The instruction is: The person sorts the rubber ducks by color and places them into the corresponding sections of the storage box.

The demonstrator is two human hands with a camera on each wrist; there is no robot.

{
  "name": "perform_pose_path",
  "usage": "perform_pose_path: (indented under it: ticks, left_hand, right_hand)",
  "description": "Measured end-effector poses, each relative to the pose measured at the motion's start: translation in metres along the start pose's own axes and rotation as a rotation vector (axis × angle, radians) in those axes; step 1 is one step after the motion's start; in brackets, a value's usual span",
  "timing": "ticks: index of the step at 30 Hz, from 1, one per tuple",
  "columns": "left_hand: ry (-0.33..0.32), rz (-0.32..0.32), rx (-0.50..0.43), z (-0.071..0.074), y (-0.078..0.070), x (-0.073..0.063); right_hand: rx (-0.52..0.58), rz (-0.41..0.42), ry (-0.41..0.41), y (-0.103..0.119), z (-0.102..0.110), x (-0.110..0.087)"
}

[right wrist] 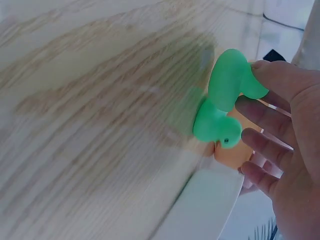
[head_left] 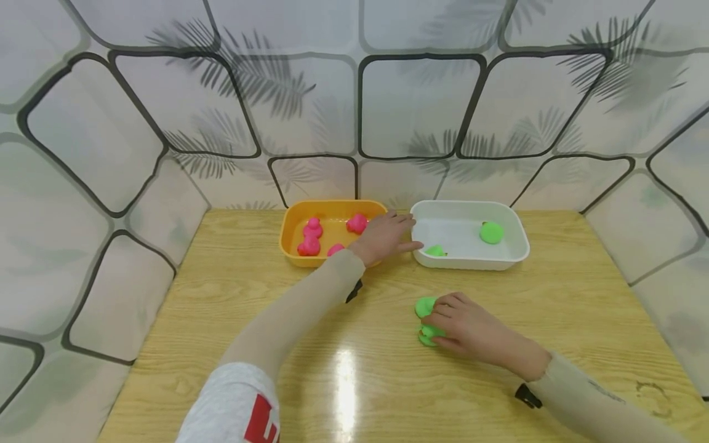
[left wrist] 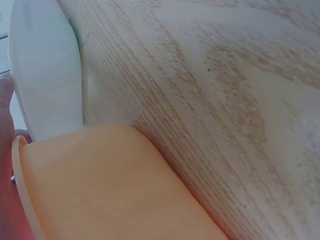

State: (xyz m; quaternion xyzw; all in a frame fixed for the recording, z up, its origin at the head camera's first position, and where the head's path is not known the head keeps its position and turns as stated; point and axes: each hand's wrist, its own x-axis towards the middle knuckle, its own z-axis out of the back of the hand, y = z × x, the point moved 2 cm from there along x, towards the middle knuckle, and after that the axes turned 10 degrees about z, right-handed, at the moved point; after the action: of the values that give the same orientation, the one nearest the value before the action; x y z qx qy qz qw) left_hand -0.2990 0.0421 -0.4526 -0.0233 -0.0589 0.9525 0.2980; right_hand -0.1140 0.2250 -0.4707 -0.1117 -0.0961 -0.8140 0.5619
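Observation:
My left hand [head_left: 384,237] reaches over the right end of the orange tray [head_left: 301,261], fingers stretched toward the left rim of the white tray [head_left: 471,263]. In the left wrist view only part of that hand shows, at the orange tray's rim [left wrist: 18,170]. On the table in front of the white tray, my right hand [head_left: 471,329] pinches a green toy duck [right wrist: 227,82] between thumb and fingers. Beside it sits another green toy duck [right wrist: 207,122], close to the fingertips of the same hand.
Several pink toy ducks [head_left: 309,246] lie in the orange tray. Inside the white tray are two green ducks, one at the right [head_left: 491,232] and one near the front left [head_left: 436,251]. A patterned wall [head_left: 421,111] rises behind the wooden table [head_left: 221,295].

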Motion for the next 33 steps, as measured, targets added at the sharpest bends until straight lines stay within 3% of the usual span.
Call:
perform_pose_path:
  ticks: [9, 19, 25, 33]
  left_hand:
    - [0.004, 0.007, -0.009, -0.002, 0.002, -0.001]
    - [0.013, 0.005, -0.016, -0.002, 0.002, 0.000]
    - [0.015, 0.008, -0.016, -0.001, 0.001, 0.000]
    - [0.025, 0.010, -0.012, 0.000, 0.000, 0.000]
  right_hand:
    - [-0.010, -0.062, -0.044, -0.006, 0.012, -0.016]
    - [-0.055, -0.115, -0.041, -0.019, 0.020, -0.028]
    - [-0.027, -0.170, -0.034, -0.029, 0.027, -0.034]
    - [-0.020, -0.153, -0.077, -0.042, 0.040, -0.035]
